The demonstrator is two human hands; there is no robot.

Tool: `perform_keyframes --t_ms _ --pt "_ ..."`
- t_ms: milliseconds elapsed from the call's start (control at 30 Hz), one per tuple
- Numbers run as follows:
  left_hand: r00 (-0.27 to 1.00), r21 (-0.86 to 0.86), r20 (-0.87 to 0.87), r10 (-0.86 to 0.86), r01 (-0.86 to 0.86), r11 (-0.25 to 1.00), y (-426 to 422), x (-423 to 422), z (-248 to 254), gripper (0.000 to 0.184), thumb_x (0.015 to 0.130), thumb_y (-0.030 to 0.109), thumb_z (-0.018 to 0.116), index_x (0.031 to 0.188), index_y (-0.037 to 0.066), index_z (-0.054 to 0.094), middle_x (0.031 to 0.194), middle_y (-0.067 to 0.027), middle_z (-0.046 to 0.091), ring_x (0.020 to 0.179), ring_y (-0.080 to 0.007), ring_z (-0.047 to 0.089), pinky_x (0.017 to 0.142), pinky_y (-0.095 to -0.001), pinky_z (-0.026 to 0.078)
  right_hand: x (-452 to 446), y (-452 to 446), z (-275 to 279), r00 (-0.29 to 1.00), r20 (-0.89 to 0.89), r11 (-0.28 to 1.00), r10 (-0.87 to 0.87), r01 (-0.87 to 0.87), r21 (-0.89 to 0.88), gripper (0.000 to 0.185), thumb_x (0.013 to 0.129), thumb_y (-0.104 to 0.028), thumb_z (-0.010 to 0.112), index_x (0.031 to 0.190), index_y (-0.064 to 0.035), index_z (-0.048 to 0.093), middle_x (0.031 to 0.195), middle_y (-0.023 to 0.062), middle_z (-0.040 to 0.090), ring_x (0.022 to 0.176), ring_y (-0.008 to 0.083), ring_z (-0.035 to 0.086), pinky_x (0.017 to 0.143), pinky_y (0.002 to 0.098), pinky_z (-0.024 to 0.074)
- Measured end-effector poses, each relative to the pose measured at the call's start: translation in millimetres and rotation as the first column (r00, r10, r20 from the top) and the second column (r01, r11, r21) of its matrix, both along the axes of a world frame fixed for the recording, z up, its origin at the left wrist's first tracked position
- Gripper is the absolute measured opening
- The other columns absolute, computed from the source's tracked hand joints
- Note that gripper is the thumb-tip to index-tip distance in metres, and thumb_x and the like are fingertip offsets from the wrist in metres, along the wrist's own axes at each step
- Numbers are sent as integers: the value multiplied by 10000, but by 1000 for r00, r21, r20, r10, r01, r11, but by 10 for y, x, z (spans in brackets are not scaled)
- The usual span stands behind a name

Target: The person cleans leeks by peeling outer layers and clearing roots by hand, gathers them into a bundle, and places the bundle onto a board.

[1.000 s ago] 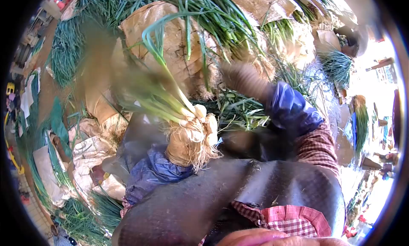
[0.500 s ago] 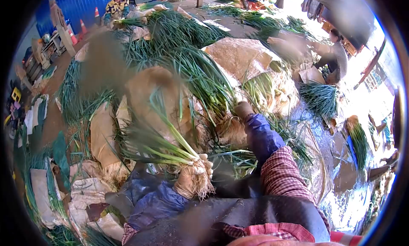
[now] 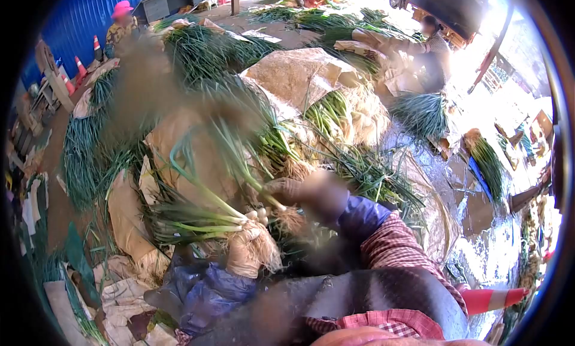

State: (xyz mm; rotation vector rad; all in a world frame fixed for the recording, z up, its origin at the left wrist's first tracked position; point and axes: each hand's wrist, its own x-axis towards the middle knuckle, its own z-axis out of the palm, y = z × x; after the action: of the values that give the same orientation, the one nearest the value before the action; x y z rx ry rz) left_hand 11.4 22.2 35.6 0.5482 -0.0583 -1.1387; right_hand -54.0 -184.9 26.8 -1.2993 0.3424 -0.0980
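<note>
My left hand (image 3: 241,255), in a pale glove, is closed around a bunch of green onions (image 3: 206,227) in front of my lap. Their white bulbs and stringy roots face right, while the leaves fan out to the left. Just above and to the right, my gloved right hand (image 3: 286,191) grips a green onion (image 3: 254,183) by its lower stem. Its shaggy roots hang below the fingers, and its blurred leaves slant up and left. Beyond the hands lies a heap of green onions (image 3: 278,143) with the root ends toward me. A smear on the lens blurs part of it.
Tan sacking (image 3: 299,76) covers part of the heap. More green onions (image 3: 422,118) lie at the right, beside wet plastic sheeting (image 3: 431,196). An orange cone (image 3: 494,299) lies at lower right. One person (image 3: 123,31) is at the far left, another (image 3: 434,55) at the right.
My right hand has drawn back from the heap toward my left hand, bringing a green onion with it. The left hand still holds its bunch. The camera view has shifted to the right.
</note>
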Motion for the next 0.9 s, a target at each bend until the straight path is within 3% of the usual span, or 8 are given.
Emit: perform_keyframes --t_ms 67,100,267,333,500,700,800,900 --pt "992 88 123 -32 21 996 -23 66 -106 423 730 -9 576 1149 -38 522 1067 -125 596 888 -194 608 715 -321 551 97 119 -51 980 161 969 -120 150 -194 287 867 -205 614 1049 14 645 978 65 677 866 133 632 768 320 517" --pt "983 167 181 -29 -2 986 -29 69 -182 421 742 -2 569 1158 -36 517 1039 -124 599 866 -182 612 697 -318 552 -125 524 840 949 198 969 -244 244 24 236 835 -149 624 1011 4 662 948 76 682 836 146 639 768 306 514" --pt "984 76 -13 -178 179 981 33 -56 -7 440 799 31 541 1225 -55 468 883 -60 598 727 -159 607 624 -307 543 203 308 35 966 213 966 -147 94 239 150 834 -75 622 962 2 634 857 119 690 772 204 676 665 301 558" --pt "995 2 33 -99 99 995 -4 65 -124 448 787 -8 550 1224 -60 469 841 -24 580 711 -127 592 621 -282 535 292 248 -323 914 271 919 -302 354 -171 141 825 -44 664 953 -9 614 854 105 684 754 186 662 656 288 548" --pt "999 -42 -34 -35 33 999 59 43 47 443 751 -49 553 1189 -75 489 849 -37 563 784 -157 597 739 -310 537 119 391 -81 828 322 871 -459 490 -21 41 859 -5 601 886 -34 593 786 89 673 673 152 648 564 240 523" --pt "977 -159 -181 -109 81 984 152 206 -104 402 714 50 605 1112 25 553 943 -140 549 784 -236 554 704 -352 498 -368 98 608 333 357 343 -873 939 -37 113 884 -159 608 945 -65 618 823 75 671 619 111 581 562 238 490" --pt "955 -289 -233 -184 112 951 195 179 -63 300 750 68 584 1049 52 573 947 -128 548 743 -220 527 634 -316 459 -616 -162 -41 730 -11 625 -683 577 -525 305 880 -301 616 1053 -51 608 880 56 660 699 163 596 620 309 512" --pt "951 -247 -198 -239 187 951 150 183 -191 292 754 50 576 1045 39 571 954 -130 556 779 -229 549 664 -334 480 -356 417 65 966 -250 997 -60 69 28 670 832 -618 535 1163 -36 551 1071 114 616 900 213 593 766 328 493"
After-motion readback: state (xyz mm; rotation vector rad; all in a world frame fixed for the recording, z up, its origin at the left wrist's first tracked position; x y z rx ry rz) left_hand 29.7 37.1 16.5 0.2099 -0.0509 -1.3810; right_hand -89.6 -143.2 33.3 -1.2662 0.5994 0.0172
